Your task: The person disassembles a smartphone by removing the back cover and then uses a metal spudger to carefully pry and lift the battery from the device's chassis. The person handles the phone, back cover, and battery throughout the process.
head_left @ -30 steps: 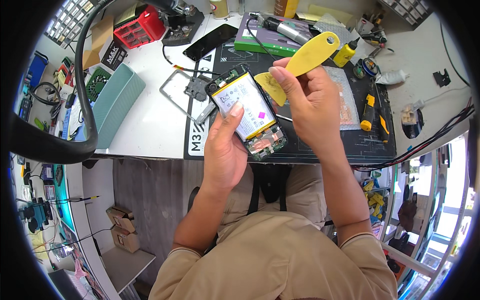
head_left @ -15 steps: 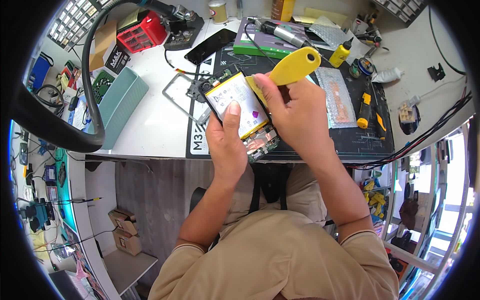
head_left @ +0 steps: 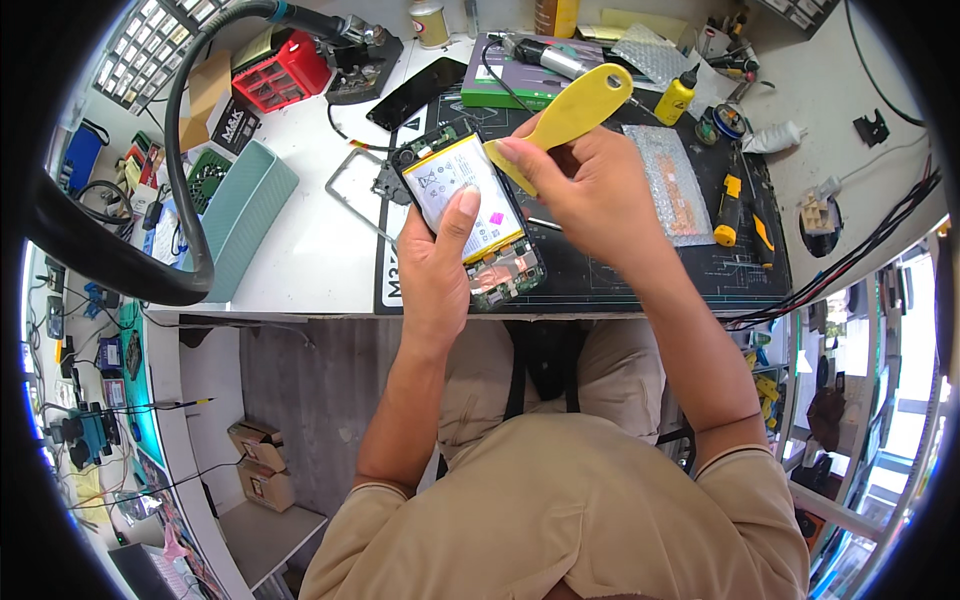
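My left hand (head_left: 440, 265) is closed around an opened phone (head_left: 505, 275), its thumb pressed on the white battery (head_left: 445, 190) with yellow edges. Green circuit board and copper-coloured patches show at the phone's near end. My right hand (head_left: 585, 185) pinches a yellow plastic pry tool (head_left: 575, 105), whose wide rounded end points up and to the right. The tool's other end lies at the right long edge of the battery; whether it reaches under the battery I cannot tell. Beyond the phone's upper left lies a thin grey phone frame (head_left: 345, 190) on the white table.
A dark work mat (head_left: 640, 285) lies beneath. Bubble wrap (head_left: 668, 190), a yellow-black tool (head_left: 730, 210) and a yellow bottle (head_left: 678, 98) sit at right. Further back are a black phone (head_left: 418, 92) and purple-green box (head_left: 485, 85). A teal bin (head_left: 250, 215) and thick black hose (head_left: 180, 120) stand left.
The phone and my left hand have shifted slightly left. My right hand and the yellow tool have moved a little up, and a gap now shows between that hand and the phone's near end.
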{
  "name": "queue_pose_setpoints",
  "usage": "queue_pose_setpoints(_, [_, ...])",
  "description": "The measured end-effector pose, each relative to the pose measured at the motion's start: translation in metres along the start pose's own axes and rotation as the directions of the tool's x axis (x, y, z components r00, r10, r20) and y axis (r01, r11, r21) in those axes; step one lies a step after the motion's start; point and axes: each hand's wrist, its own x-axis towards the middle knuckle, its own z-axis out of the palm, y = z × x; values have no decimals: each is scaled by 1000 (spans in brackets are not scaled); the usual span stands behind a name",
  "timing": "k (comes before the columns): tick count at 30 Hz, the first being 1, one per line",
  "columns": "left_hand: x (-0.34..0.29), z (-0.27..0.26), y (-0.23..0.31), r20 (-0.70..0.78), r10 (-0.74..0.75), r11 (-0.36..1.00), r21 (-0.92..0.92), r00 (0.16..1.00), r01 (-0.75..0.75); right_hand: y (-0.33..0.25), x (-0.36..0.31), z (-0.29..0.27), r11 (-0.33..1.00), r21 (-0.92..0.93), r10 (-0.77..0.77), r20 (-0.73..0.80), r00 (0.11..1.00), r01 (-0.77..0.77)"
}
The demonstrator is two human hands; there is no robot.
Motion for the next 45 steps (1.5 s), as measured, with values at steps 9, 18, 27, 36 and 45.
queue_pose_setpoints(9, [3,-1,-7,-51,59,997,60,997,-56,20,3,17,997,65,-30,-67,997,35])
queue_pose_setpoints(18, [7,-8,2,48,-44,996,-80,998,47,18,10,8,891,429,108,120,987,-150])
queue_pose_setpoints(27, [1,3,14,36,-3,996,-86,999,6,-4,2,1,951,298,95,-18,995,-85])
queue_pose_setpoints(36, [-12,11,21,-1,90,996,26,996,-90,-24,-13,3,945,-176,-289,-58,956,275])
queue_pose_setpoints(45, [-13,-4,12,83,165,986,8,983,-166,-30,-12,-1,981,190,27,29,999,-32])
